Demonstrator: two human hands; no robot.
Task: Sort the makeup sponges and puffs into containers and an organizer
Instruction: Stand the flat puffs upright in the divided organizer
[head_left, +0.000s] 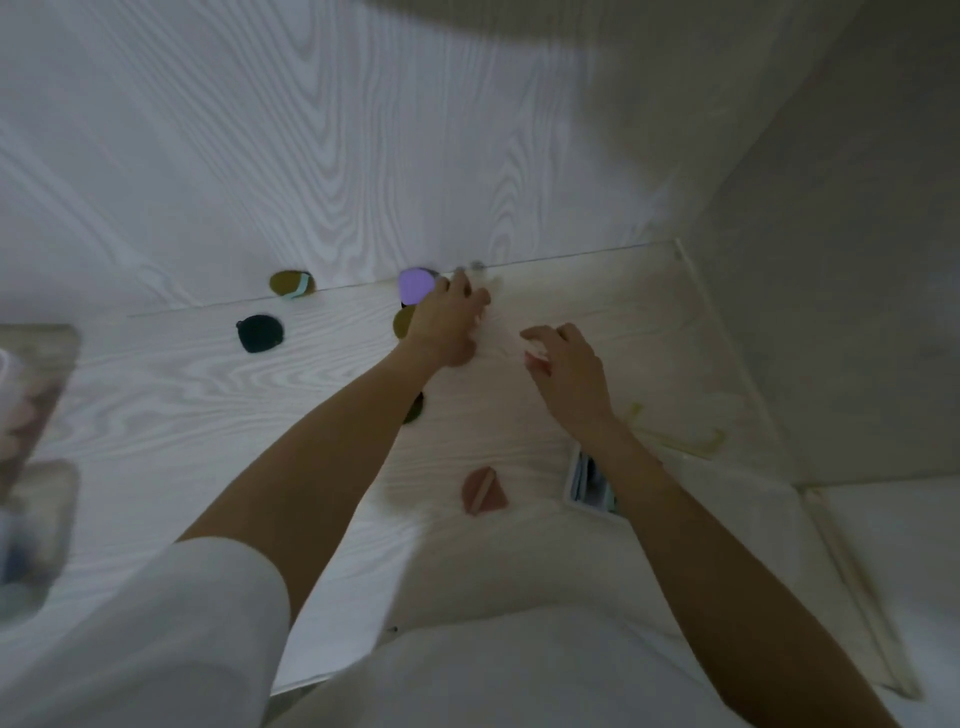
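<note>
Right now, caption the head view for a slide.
Both hands reach toward puffs scattered on a white table.

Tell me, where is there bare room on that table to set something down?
Bare patches: between the black puff and left arm, and near the pink puff. Crowded by the wall, where the left hand reaches among the purple puff and others.

Both bare forearms reach forward from white sleeves. The left hand (449, 325) stretches farthest, toward 12 o'clock, palm down; blur hides whether its fingers hold anything. The right hand (563, 366) hovers just at its 4 o'clock, palm down, fingers loosely curled, its grip holding nothing.
</note>
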